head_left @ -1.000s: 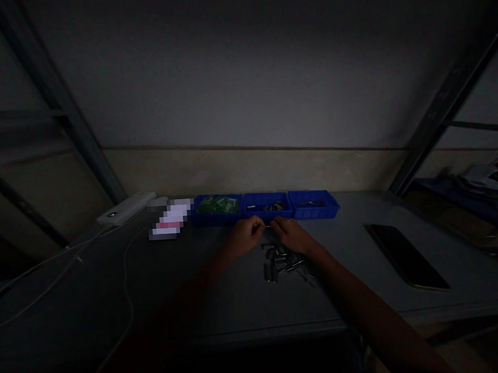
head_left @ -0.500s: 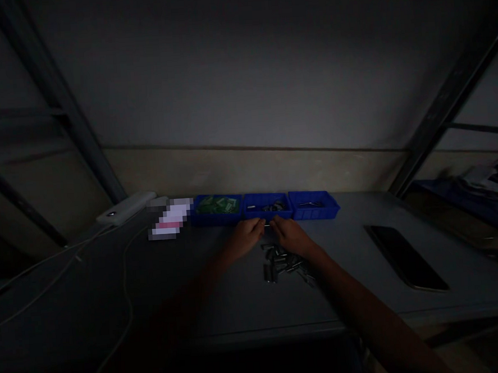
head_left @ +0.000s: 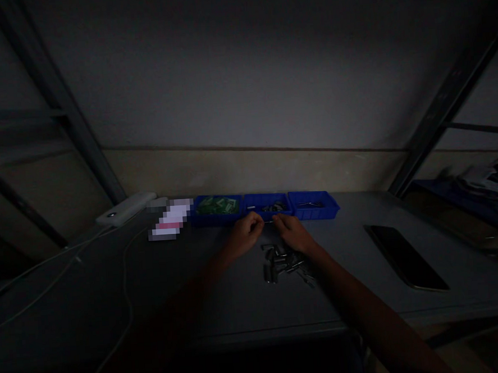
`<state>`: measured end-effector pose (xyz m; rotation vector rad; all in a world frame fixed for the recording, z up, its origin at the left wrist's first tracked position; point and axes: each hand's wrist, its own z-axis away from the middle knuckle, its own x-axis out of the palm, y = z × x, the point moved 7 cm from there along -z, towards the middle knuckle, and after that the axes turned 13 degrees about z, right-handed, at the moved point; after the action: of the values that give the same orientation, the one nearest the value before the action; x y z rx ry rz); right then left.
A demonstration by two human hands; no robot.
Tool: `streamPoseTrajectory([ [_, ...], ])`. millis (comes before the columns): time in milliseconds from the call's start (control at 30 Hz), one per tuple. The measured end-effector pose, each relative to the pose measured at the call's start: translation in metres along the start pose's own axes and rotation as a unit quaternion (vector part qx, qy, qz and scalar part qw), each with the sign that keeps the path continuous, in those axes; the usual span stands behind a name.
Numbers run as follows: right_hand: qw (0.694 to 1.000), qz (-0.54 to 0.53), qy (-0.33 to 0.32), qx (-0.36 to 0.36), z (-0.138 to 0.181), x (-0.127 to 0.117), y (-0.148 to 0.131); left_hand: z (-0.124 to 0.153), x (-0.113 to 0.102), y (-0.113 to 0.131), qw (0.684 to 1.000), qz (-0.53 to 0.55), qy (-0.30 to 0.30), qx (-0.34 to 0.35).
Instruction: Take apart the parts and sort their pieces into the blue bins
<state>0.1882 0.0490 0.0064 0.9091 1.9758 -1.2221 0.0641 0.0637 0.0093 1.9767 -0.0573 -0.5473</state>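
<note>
Your left hand (head_left: 247, 233) and right hand (head_left: 293, 233) each have the grip pinching one slim, silvery piece (head_left: 268, 222) by its ends, just in front of the middle tray. Its long axis runs left to right, nearly level; which end leads, you cannot tell. From the left, you have one white oblong box (head_left: 126, 210), three blue rectangular trays (head_left: 316, 212), one heap of silvery metal pieces (head_left: 281, 261) too jumbled to count, and one dark flat slab (head_left: 407, 257). The grey tabletop (head_left: 226, 306) meets a pale wall (head_left: 247, 96) in dim light.
</note>
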Motion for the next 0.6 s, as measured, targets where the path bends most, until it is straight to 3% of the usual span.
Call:
streamPoseTrajectory([
  [367,1.000,0.016,0.008,-0.012,0.0029,-0.0033,-0.0081,-0.0001,-0.0004,0.0008,0.999,-0.034,-0.003,-0.022],
  [600,1.000,-0.009,-0.002,-0.014,0.0005,-0.0015,-0.0048,-0.0004,0.0018,-0.0026,0.999,0.042,0.003,0.005],
])
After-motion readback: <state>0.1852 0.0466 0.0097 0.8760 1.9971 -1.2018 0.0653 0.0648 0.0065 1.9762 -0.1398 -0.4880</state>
